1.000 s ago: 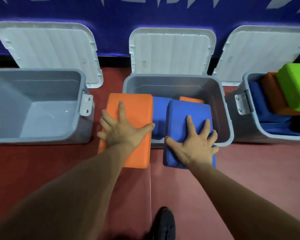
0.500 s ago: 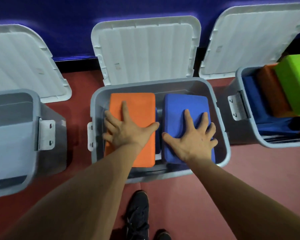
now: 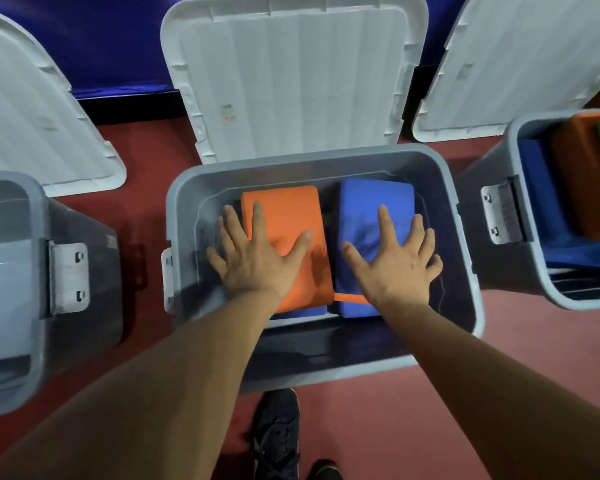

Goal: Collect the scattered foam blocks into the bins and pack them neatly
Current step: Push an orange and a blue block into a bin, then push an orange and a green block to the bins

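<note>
orange rectangular foam block [image 3: 284, 230] and blue rectangular foam block [image 3: 371, 216] sit in the middle grey plastic bin [image 3: 465, 237]; left hand [image 3: 257, 261] and right hand [image 3: 395, 268] press them flat, fingers spread, gripping nothing. next, probably lift off.

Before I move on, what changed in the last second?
The orange block and blue block, overhanging the near rim a second ago, moved forward and down into the middle bin. Nothing gripped or released: the left hand and right hand stay flat on top of them. The lids are still open.
</note>
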Tool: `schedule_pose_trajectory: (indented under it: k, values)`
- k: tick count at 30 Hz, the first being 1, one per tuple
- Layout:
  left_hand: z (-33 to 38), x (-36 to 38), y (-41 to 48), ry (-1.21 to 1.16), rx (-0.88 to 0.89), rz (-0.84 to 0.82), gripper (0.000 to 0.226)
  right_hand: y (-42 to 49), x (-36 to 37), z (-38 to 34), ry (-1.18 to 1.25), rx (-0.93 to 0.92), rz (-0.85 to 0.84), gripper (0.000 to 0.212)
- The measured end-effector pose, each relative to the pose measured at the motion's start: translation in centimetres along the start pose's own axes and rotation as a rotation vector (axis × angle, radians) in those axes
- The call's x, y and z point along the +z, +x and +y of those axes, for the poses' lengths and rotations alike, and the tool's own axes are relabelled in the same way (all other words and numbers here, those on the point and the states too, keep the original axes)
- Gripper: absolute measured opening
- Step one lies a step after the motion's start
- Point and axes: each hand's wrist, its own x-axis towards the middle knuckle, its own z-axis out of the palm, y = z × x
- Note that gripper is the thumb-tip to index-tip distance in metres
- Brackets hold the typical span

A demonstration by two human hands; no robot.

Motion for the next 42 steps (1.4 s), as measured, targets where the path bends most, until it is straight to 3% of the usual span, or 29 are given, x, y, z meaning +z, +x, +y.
schedule_pose_trajectory:
  k: [12,16,22,27,34,40,42]
  values:
    - [-5.9,-3.7,-4.4,-0.036,0.085,0.164,0.089,-5.1,-0.6,-4.1,-0.009,-0.245,-0.037,0.068]
    - [-10.4,-6.4,-8.3,-0.042,0.089,0.240,0.095,-9.2,-0.6,-6.5,0.024,-0.405,-0.031,0.065]
    - [-18.4,-9.6,-17.1,-0.136,-0.106,0.391,0.090,-18.9,0.1,-10.5,-0.019,-0.664,-0.085,0.065]
    - [-27.2,-11.2,-25.9,-0.201,-0.241,0.638,0.076,-29.5,3.1,-14.6,-0.071,-0.830,-0.132,0.065]
    - [-43.7,-8.5,-42.8,-0.223,-0.658,0.652,0.096,-49.0,11.3,-17.9,-0.242,-1.172,-0.231,0.068]
    - [-55.6,-2.6,-61.6,-0.361,-0.875,0.604,0.098,-69.0,19.7,-12.9,-0.293,-1.452,-0.237,0.064]
    - [-59.4,0.0,-69.6,-0.386,-0.969,0.604,0.097,-76.7,22.8,-10.4,-0.369,-1.509,-0.307,0.063]
